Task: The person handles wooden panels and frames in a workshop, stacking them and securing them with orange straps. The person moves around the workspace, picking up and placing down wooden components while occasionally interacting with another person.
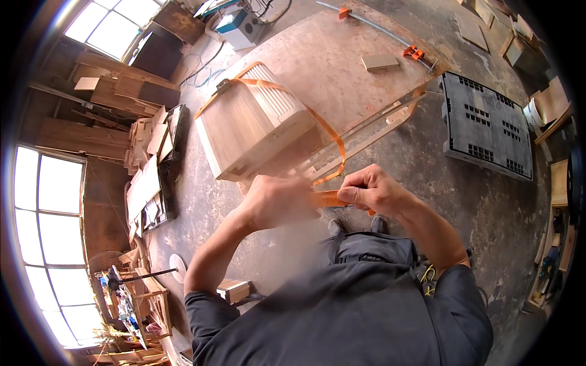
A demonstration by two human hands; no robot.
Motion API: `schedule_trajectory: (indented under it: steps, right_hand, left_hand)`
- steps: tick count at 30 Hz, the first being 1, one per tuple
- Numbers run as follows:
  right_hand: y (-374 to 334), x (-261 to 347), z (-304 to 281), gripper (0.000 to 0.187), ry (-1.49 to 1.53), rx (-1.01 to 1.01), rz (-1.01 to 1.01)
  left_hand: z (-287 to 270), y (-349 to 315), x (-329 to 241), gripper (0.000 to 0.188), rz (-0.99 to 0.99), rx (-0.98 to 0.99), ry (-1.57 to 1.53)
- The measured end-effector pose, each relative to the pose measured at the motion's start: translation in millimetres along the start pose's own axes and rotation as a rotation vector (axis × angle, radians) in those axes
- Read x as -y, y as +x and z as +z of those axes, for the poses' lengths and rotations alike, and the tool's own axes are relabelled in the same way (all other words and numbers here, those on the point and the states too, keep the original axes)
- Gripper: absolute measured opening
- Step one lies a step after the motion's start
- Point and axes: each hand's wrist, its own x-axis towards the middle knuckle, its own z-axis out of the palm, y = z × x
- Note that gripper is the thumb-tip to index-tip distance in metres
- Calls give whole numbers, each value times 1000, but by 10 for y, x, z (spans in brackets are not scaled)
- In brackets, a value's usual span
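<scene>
While our right hand [371, 188] pinches the orange strap [329, 199] mid-frame, our left hand [278, 200] is too blurred to tell its grip. The strap runs up over the slatted wooden cabinet [241, 125], on the bench [342, 67] left of upper centre. We'd keep it flat, no twists, and pull slack through gently so nothing shifts.

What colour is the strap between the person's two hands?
The strap is orange; the head view, the only one here, shows it best.

No words or numbers can be read.
</scene>
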Motion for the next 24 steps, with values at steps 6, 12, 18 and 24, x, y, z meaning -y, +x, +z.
schedule_trajectory:
  steps: [6, 12, 18, 24]
  right_hand:
    - [-86, -12, 95, 26, 38, 32, -2]
    - [75, -173, 230, 28, 246, 21, 66]
    - [51, 13, 236, 29, 268, -58, -47]
    - [-63, 241, 160, 29, 288, -113, -33]
  left_hand:
    - [88, -164, -57, 23, -43, -25, 72]
    - [197, -118, 82, 40, -39, -481, -268]
    - [202, -172, 86, 42, -133, -482, -481]
    - [215, -209, 56, 36, -252, -306, -454]
